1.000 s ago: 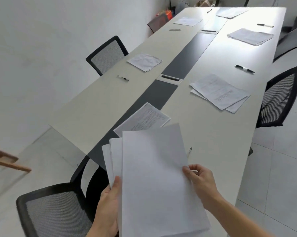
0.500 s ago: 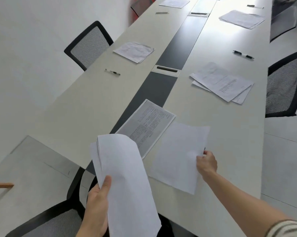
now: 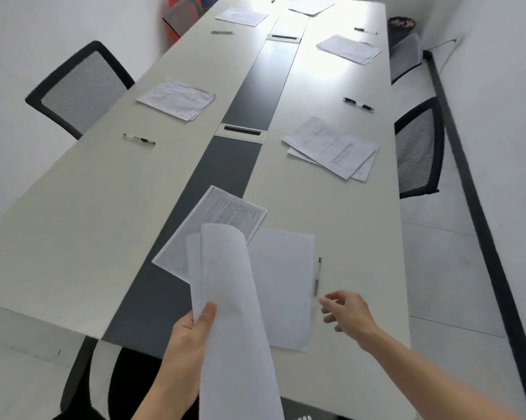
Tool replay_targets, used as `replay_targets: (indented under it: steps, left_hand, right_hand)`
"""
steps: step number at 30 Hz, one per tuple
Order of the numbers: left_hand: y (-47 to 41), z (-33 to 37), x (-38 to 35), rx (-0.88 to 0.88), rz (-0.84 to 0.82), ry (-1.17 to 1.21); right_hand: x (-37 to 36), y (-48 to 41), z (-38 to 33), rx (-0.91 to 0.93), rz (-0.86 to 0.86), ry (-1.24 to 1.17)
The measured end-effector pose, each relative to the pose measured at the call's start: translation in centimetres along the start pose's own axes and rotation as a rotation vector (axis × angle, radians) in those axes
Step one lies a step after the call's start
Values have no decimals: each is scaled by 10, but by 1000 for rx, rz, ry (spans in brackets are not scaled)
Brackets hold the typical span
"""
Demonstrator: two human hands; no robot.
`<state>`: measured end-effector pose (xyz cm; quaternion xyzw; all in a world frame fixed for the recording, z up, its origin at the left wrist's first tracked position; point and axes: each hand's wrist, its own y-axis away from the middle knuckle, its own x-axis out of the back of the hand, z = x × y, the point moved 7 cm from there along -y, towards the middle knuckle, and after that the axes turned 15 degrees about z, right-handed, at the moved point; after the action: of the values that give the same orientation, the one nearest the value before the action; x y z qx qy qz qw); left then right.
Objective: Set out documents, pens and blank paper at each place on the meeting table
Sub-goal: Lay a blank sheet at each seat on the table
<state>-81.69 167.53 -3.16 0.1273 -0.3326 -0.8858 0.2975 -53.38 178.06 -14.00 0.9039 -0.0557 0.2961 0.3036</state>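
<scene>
Lying flat near table [image 3: 361, 237] edge: blank sheet [image 3: 283, 286], pen [image 3: 317, 275] alongside.

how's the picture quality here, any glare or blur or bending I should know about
Head view: strong glare washes out the far table; wide-angle distortion splays its edges and bows the walls; right hand is slightly motion-blurred; printed document text is too soft to read.

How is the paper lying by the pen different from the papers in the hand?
The blank sheet lies flat on the table; the stack is held up by the left hand and curls at the top. The sheet is single and nobody touches it; the stack has several sheets, pinched under the thumb. Both look white and unprinted.
</scene>
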Motion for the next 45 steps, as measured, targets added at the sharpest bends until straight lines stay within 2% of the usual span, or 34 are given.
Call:
replay_targets:
  steps: [3, 11, 13, 18, 23, 26, 29, 36, 45]
  left_hand:
    - [11, -3, -38, 18, -92, -20]
    - [72, -36, -156, 41, -346, -130]
    - [93, -52, -186, 35, -388, -161]
    - [140, -108, -258, 35, -388, -238]
    - [177, -158, -328, 53, -419, -284]
    - [189, -173, -368, 72, -454, -288]
    - [186, -178, -406, 85, -473, -309]
    - [134, -171, -517, 119, -387, -292]
    - [93, -105, -689, 123, -472, -262]
  right_hand:
    - [30, 31, 3, -32, -90, -239]
    - [110, 72, 58, -92, -271, -542]
    - [135, 76, 79, -122, -266, -622]
    - [230, 72, 152, -209, -48, -808]
    - [338, 56, 223, -227, 200, -846]
    - [383, 37, 244, -192, 286, -851]
    - [412, 7, 246, -152, 318, -847]
    - [479, -99, 217, -70, 320, -790]
    - [575, -225, 151, -86, 287, -919]
